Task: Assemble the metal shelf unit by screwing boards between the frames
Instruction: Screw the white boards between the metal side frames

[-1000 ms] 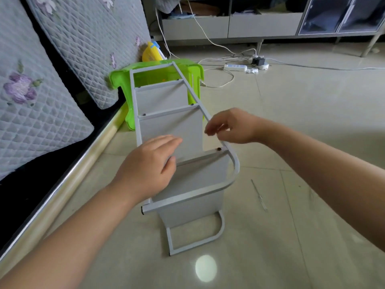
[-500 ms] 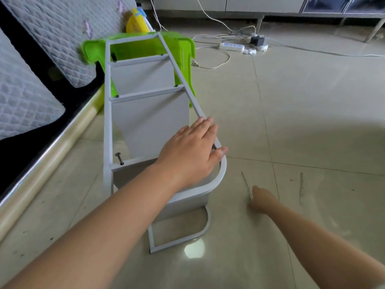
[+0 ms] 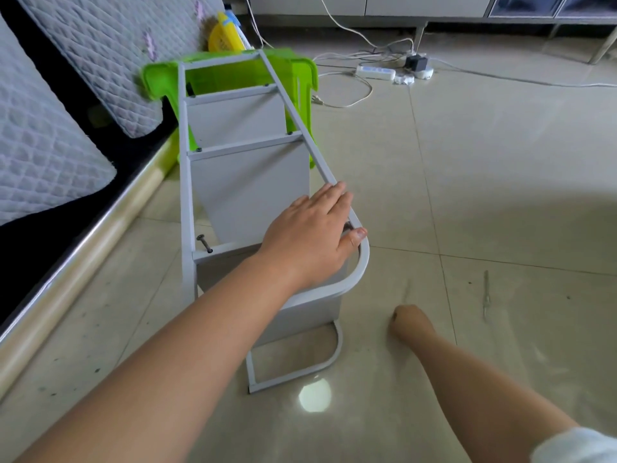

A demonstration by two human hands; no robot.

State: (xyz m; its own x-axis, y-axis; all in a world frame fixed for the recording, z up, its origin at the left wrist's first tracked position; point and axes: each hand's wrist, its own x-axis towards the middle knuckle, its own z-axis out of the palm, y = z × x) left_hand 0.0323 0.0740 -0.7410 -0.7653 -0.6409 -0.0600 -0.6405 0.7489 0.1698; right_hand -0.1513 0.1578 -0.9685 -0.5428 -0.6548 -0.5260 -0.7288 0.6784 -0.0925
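Note:
The grey metal shelf unit (image 3: pixel 187 182) lies on its side on the tiled floor, its far end propped on a green plastic stool (image 3: pixel 300 78). Three grey boards (image 3: pixel 250 192) sit between its two frames. A dark screw (image 3: pixel 204 243) sticks up loosely at the near board's left end. My left hand (image 3: pixel 314 235) rests flat on the upper frame's right rail by the curved corner, thumb on the tube. My right hand (image 3: pixel 410 320) is down on the floor right of the shelf, fingers curled round the end of a thin metal tool (image 3: pixel 406 290), which is blurred.
A second thin metal tool (image 3: pixel 485 294) lies on the floor further right. A black sofa base with quilted cushions (image 3: pixel 50 155) runs along the left. A power strip (image 3: pixel 375 72) and cables lie at the back by a low cabinet.
My right hand left the shelf rail and dropped to the floor at the thin tool. My left hand moved from the board onto the right rail and stays there.

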